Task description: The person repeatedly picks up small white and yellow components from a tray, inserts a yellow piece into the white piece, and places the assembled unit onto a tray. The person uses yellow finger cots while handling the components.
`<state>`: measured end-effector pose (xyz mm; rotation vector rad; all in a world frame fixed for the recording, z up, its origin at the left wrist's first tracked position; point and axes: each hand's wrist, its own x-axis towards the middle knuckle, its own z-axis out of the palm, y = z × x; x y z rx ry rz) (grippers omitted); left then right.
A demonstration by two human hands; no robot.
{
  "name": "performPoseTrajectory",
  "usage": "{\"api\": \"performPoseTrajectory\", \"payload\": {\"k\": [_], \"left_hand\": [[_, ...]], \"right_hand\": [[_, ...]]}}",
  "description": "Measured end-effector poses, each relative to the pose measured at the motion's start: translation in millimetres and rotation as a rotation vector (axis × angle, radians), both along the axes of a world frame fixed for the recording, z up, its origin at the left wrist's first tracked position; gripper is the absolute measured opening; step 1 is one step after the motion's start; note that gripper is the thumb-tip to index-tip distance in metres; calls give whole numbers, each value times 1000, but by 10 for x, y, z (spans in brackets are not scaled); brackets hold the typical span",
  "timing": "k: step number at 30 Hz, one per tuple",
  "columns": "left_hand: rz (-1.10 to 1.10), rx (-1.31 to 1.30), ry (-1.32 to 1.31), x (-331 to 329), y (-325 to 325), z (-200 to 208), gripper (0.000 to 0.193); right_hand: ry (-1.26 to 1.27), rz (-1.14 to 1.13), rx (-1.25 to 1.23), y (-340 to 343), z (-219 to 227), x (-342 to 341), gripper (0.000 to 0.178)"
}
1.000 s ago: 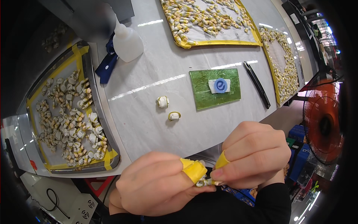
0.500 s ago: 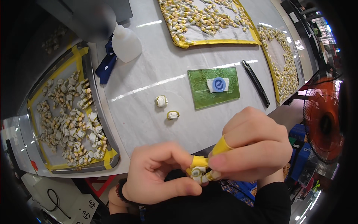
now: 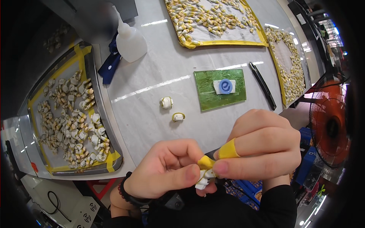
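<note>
Close to my body, both hands meet over a small white figurine piece (image 3: 204, 180) with yellow-green edging. My left hand (image 3: 161, 171) pinches it between thumb and curled fingers. The thumb and fingers of my right hand (image 3: 264, 148) close on its upper right side; that contact is partly hidden. Yellow tape wraps a fingertip on each hand. On the table beyond lie two similar small white pieces, an upper one (image 3: 166, 103) and a lower one (image 3: 178, 117). Right of them is a green slab (image 3: 205, 102) bearing a white pad with a round blue disc (image 3: 226, 86).
Black tweezers (image 3: 262, 85) lie right of the slab. A tray of white pieces (image 3: 118, 161) is at left. Trays of small yellow-and-white parts stand at the back (image 3: 228, 44) and far right (image 3: 283, 91). A white squeeze bottle (image 3: 131, 45) and orange fan (image 3: 330, 125) flank the table.
The figurine piece has been turned between my fingers, and its round face no longer shows. My left thumb has moved up onto it. The whole view has shifted slightly.
</note>
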<state>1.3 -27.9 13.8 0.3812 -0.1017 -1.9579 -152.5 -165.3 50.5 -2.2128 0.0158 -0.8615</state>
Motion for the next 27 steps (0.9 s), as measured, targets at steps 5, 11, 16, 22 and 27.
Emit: {"api": "performPoseTrajectory", "payload": {"k": [5, 11, 16, 22, 27], "left_hand": [[-23, -10, -14, 13, -28, -22, 21], [45, 12, -41, -26, -13, 6, 16], [359, -114, -456, -152, 28, 77, 20], [622, -458, -865, -186, 35, -89, 38], [551, -597, -880, -104, -12, -96, 29]], "right_hand": [[-12, 6, -86, -26, -11, 3, 15], [17, 8, -80, -30, 5, -5, 15], [64, -29, -14, 10, 24, -44, 12], [73, -6, -13, 60, 58, -126, 15], [42, -11, -40, 124, 72, -123, 15]]}}
